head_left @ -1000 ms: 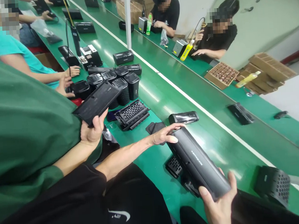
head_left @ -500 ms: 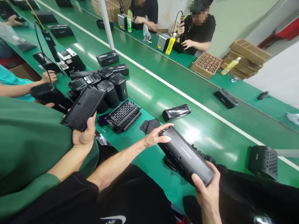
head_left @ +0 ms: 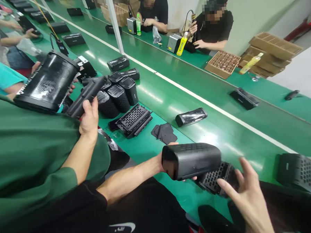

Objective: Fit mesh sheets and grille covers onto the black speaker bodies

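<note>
Head view, as I stand by the line.

Change: the black casing [head_left: 196, 159] no longer shows its lettered face; it is turned to a plain side, with one end toward the left. The right hand [head_left: 249, 196] is off it, so I judge the left hand [head_left: 159, 163] bears the whole weight alone.

Hands: left wraps the casing from its left end, fingertips showing at the far edge and underneath. Right is spread wide, holding nothing, its thumb over a perforated part [head_left: 211, 179]; contact, cannot tell.

Position: casing is raised above the near edge of the green surface [head_left: 137, 150], between both hands, nearer the left. The perforated part lies just right of and below it. Black sheets [head_left: 165, 132] lie to its far left; a glossy unit [head_left: 191, 117] rests farther off.
</note>
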`<state>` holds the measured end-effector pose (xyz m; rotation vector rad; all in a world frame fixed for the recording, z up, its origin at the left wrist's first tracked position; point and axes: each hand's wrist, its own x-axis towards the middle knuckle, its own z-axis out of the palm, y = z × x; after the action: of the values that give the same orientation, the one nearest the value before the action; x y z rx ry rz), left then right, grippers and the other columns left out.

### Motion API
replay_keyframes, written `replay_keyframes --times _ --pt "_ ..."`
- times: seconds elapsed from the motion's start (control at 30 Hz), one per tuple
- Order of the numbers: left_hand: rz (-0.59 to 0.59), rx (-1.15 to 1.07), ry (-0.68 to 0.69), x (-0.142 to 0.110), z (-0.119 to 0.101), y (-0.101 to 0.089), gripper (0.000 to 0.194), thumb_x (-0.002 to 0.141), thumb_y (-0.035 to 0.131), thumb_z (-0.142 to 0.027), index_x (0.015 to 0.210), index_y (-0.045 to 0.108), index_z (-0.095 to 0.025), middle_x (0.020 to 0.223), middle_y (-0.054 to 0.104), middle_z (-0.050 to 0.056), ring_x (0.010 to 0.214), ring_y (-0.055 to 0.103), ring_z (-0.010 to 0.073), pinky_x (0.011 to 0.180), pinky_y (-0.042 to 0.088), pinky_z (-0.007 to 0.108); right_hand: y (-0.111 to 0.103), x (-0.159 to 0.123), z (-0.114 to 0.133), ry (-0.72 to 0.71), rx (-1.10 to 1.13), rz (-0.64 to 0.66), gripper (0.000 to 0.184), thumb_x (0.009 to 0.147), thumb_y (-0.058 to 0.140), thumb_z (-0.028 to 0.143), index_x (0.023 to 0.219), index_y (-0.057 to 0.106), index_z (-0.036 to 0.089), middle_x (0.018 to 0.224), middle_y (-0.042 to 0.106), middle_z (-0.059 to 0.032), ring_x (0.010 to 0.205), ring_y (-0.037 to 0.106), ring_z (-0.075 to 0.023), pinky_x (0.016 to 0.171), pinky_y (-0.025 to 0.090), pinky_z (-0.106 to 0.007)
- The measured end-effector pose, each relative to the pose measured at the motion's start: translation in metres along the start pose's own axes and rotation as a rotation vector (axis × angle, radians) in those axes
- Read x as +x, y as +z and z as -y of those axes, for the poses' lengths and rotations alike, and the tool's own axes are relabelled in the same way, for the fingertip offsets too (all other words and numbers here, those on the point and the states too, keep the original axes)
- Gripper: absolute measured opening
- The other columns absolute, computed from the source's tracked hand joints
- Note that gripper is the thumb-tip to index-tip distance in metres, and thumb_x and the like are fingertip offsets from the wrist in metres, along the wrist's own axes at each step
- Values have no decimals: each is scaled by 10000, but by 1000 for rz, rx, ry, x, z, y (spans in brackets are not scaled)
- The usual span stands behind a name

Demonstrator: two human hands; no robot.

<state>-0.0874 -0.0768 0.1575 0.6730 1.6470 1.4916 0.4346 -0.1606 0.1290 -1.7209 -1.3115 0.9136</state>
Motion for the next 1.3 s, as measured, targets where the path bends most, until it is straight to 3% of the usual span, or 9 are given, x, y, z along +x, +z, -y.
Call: replay_keyframes --times 0.13,0.23,0.3,0.4,0.57,0.73,0.9,1.07,1.3 --pt "19 50 258 28 4 -40 576 907 468 -779 1272 571 -345 1369 597 -128 1661 142 116 1214 524 387 -8 19 -22 97 303 247 1341 543 959 609 1677 302 325 1694 365 -162 1472 426 -484 1152 397 -652" --pt "113 89 267 9 7 -27 648 973 324 -740 1389 526 -286 1427 529 -87 1671 -56 144 1280 378 430 5 1 -22 107 428 158 1211 614 934 568 1652 368 306 1601 483 -178 1363 532 -448 1078 461 -605" --pt "285 81 230 -18 14 6 786 953 353 -787 1505 449 -236 1479 495 -25 1675 -4 243 1248 396 466 12 -13 -25 148 426 52 1172 608 938 539 1625 411 293 1538 533 -171 1317 558 -417 1074 459 -573" --pt "655 58 117 -73 48 82 1020 700 842 -724 1530 484 -252 1512 544 105 1554 387 374 1171 503 447 17 -26 -35 212 381 -50 1168 554 953 519 1583 452 283 1479 557 -151 1262 575 -382 1083 448 -546" --pt "1030 24 -47 -131 112 165 1119 644 932 -589 1587 440 -242 1369 630 131 1184 649 321 1031 570 435 20 -37 -47 175 322 -69 1073 624 915 511 1558 436 291 1492 541 -135 1292 555 -372 1066 473 -520" --pt "979 13 -9 -126 131 167 1018 699 873 -570 1564 468 -217 1449 571 121 1311 553 352 1161 469 449 30 -41 -50 165 204 -147 973 676 883 566 1518 499 266 1435 562 -111 1276 554 -360 1092 456 -510" --pt "965 84 -193 -118 140 171 872 825 752 -612 1559 467 -237 1442 575 114 1341 537 341 1185 432 485 38 -39 -62 357 373 1 1050 672 879 626 1569 448 292 1377 602 -103 1219 603 -326 1105 449 -504" --pt "1117 57 -202 -116 130 164 1169 736 875 -613 1667 279 -235 1658 383 142 1495 418 361 1243 383 451 35 -46 -59 305 357 -54 1112 593 932 582 1550 465 259 1390 575 -116 1214 589 -329 1110 442 -493" --pt "982 57 -133 -120 139 166 1104 673 905 -614 1586 433 -210 1454 591 120 1285 590 356 1144 480 455 46 -50 -46 314 412 -139 1021 572 948 511 1472 522 286 1332 590 -77 1135 610 -285 1101 452 -482"
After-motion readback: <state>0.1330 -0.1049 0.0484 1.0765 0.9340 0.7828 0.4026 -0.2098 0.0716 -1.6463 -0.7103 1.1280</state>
